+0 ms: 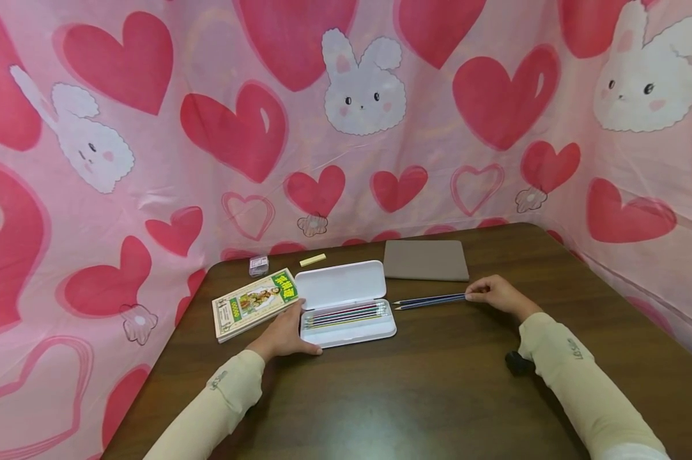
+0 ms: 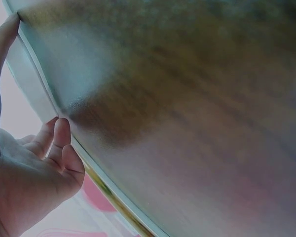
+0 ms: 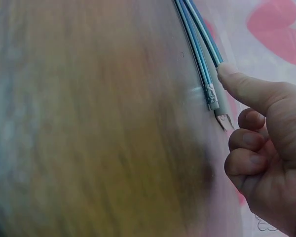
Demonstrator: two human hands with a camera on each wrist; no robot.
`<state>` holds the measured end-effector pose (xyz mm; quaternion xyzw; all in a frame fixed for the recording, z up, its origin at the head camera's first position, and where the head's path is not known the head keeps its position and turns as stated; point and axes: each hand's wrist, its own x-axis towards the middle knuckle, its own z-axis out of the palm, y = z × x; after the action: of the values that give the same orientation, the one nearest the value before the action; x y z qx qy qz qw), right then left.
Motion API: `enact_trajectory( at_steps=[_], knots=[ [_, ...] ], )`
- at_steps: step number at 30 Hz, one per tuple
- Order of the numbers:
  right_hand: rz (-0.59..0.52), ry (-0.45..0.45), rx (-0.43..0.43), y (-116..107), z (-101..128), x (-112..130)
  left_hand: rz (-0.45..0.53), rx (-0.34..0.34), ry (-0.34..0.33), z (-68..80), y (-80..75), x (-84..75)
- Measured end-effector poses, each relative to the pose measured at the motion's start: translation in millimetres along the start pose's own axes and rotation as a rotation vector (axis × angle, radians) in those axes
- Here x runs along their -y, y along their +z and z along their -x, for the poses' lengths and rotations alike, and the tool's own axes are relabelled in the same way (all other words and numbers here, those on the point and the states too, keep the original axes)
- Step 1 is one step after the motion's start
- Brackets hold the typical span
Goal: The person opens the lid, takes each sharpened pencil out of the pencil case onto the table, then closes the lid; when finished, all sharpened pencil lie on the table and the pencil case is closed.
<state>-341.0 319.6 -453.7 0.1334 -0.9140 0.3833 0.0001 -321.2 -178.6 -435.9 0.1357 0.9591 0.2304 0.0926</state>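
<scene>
Lying open, pencil case [image 1: 346, 306] holds pencils [image 1: 346, 315].

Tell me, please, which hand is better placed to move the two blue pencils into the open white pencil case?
Probably the right hand: its fingertips already touch the eraser ends of the two blue pencils lying on the table. The left hand rests against the open white pencil case, steadying it.

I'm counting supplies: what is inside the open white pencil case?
The open white plastic pencil case holds a row of coloured pencils lying lengthwise in its tray. Anything beneath them is hidden; the left hand covers its near-left corner.
</scene>
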Motion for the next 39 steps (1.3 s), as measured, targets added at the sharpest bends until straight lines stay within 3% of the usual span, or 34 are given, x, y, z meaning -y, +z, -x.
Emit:
enact_trajectory(
  at_steps=[21, 28, 39],
  knots=[
    [0.033, -0.035, -0.003, 5.1, 0.0, 4.2, 0.001, -0.017, 0.034, 0.5, 2.2, 0.7],
    [0.006, -0.094, 0.008, 21.0, -12.2, 31.7, -0.005, -0.025, 0.045, 0.1, 1.4, 0.1],
    [-0.008, -0.186, 0.116, 56.8, -39.5, 84.5, -0.007, -0.024, 0.040, 1.8, 0.3, -2.1]
  ],
)
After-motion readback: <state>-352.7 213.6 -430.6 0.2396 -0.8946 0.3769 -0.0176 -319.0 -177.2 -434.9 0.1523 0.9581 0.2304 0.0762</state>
